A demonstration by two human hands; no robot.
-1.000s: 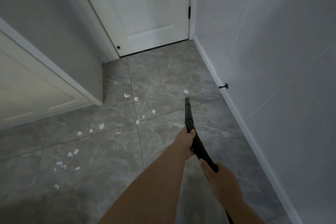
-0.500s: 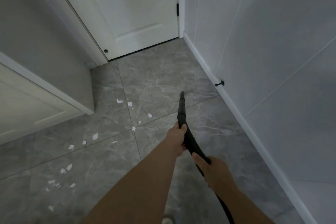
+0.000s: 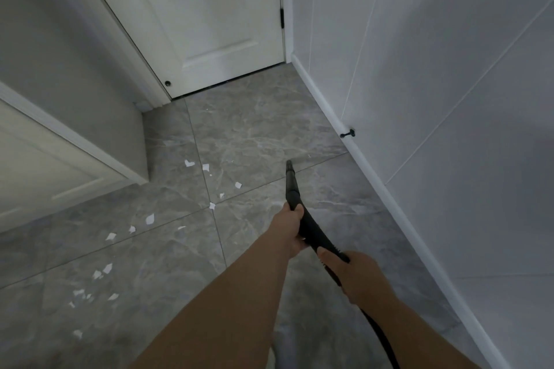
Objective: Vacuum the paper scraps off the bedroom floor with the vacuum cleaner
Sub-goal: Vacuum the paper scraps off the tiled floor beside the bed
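Paper scraps at nine o'clock of the vacuum nozzle may blow away if the left hand and right hand, both gripping the wand, swing it fast

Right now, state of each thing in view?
Door: closed.
Nozzle: tip at the floor, no scrap under it.
Left hand: grips the wand.
Right hand: grips the wand's rear.
Scraps: scattered on the floor, left of the nozzle.

Your black vacuum wand slants down, its narrow nozzle tip at the grey tiled floor near a grout line. White paper scraps lie scattered to its left, trailing toward you.
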